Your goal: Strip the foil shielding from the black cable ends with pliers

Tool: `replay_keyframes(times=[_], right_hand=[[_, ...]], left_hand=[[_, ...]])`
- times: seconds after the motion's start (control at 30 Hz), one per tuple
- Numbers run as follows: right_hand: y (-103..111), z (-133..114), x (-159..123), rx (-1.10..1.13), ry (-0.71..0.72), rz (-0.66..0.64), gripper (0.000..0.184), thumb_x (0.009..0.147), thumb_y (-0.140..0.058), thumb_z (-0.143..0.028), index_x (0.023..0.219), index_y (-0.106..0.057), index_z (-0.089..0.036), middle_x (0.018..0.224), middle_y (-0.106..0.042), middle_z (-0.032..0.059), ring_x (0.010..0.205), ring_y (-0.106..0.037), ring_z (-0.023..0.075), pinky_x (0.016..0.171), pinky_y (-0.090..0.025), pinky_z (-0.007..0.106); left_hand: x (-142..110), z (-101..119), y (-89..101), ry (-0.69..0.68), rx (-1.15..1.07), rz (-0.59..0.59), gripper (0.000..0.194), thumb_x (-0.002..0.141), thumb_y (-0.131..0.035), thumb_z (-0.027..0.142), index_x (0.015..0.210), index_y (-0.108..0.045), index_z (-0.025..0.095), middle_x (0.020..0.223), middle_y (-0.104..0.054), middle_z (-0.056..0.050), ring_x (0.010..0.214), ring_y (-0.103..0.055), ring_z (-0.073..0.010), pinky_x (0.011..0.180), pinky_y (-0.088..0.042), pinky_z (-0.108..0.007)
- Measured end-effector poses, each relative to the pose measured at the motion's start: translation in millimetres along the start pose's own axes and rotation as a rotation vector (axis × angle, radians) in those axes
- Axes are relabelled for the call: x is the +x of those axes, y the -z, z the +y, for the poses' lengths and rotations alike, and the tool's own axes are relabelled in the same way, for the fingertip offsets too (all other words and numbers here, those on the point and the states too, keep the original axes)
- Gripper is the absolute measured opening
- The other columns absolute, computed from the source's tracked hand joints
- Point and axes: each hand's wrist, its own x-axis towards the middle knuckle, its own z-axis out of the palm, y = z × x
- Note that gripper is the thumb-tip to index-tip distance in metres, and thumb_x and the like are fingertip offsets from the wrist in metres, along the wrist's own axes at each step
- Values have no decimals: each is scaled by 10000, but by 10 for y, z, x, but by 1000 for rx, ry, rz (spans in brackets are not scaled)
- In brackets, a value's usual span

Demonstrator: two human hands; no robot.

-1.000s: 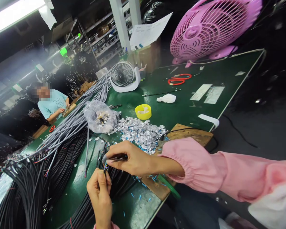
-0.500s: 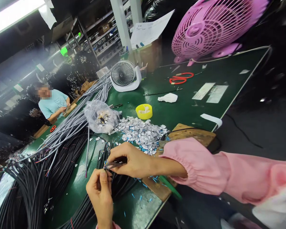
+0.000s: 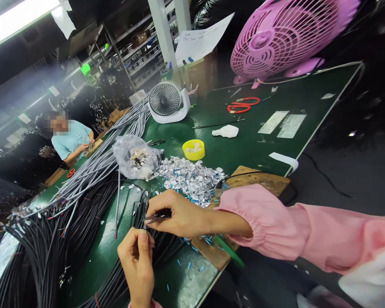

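Note:
My left hand (image 3: 137, 259) is closed, its thumb and finger pinching the stripped end of a black cable (image 3: 145, 229) from which thin coloured wires poke out. Just above it, my right hand (image 3: 179, 214) grips a slim, pointed metal tool (image 3: 154, 218). The tool's tip is close to the cable end; I cannot tell whether they touch. My fingers hide most of the tool. A bundle of black cables (image 3: 112, 282) runs beneath my hands. Beyond my right hand lies a heap of silver foil scraps (image 3: 192, 177) with small blue bits among them.
Grey cables (image 3: 96, 167) and more black cables (image 3: 45, 256) cover the left. A plastic bag (image 3: 136, 158), yellow dish (image 3: 193, 149), white fan (image 3: 167, 102), red-handled scissors (image 3: 244, 104) and pink fan (image 3: 282, 42) stand or lie further back. A wooden board (image 3: 259, 182) is beside my right wrist. Another person (image 3: 72, 137) sits far left.
The tool's tip came down to the cable end half a second ago and is now slightly above it. My right fingers have drawn back from the wires. My left hand keeps its pinch.

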Motion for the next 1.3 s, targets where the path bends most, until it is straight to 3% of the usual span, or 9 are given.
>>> replay_keyframes(times=[0.67,0.97,1.13,1.2,1.3], right_hand=[[2,19,-4,9,38,-40,100,647,-552,-76,644,-648,-105,573,-594,2,502,-490,65,482,-348,163],[-11,3,-24,44,-30,-25,101,629,-550,-78,639,-645,-110,563,-575,-15,486,-451,57,487,-355,167],[3,-51,-6,106,-73,36,160,699,-558,-161,811,-659,-106,639,-618,4,525,-491,72,522,-404,182],[15,-64,0,91,-45,-8,202,701,-573,-156,879,-655,-105,694,-636,15,548,-507,75,540,-413,186],[27,-56,-4,17,24,-103,151,700,-573,-110,820,-665,-109,719,-642,24,571,-514,78,562,-409,190]], left_hand=[[-2,-5,31,1,7,-99,471,842,-437,461,473,-399,171,465,-362,14,427,-320,-82,412,-255,-229],[9,-48,31,61,-67,-122,495,835,-422,506,473,-368,173,453,-312,27,407,-276,-70,380,-226,-216],[7,-55,32,78,-91,-105,485,835,-419,508,485,-369,175,463,-304,30,406,-260,-66,369,-206,-214],[6,-56,27,77,-92,-107,486,831,-426,511,486,-366,175,469,-311,28,412,-269,-68,372,-215,-214],[5,-57,19,72,-87,-108,485,832,-428,512,488,-369,175,471,-320,26,416,-278,-70,376,-224,-213]])
